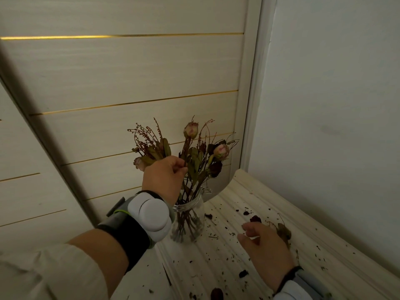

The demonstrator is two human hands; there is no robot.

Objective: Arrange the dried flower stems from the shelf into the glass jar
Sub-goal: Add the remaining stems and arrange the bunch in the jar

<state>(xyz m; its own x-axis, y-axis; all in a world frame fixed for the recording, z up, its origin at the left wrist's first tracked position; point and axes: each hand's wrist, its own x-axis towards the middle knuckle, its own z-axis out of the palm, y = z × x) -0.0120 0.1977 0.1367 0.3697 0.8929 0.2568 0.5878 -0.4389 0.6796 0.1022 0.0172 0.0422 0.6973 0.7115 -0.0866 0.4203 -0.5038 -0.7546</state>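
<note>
dried stems (190,161) upright in glass jar (190,217)

My one camera sits on my head, looking forward and steeply down at the glass jar (188,215), close enough that my forearms fill the lower frame. The jar lies just below centre; the panelled wall (129,83) rises behind it and the shelf (270,215) runs off to its right (wide-angle, so edges bend).

Brown dried stems (190,167) with pale pink buds in my clear glass jar (190,221). Cream ribbed shelf (255,195), dark crumbs. White-and-black wristband (142,221). Cream panels (129,72), gold stripes.
</note>
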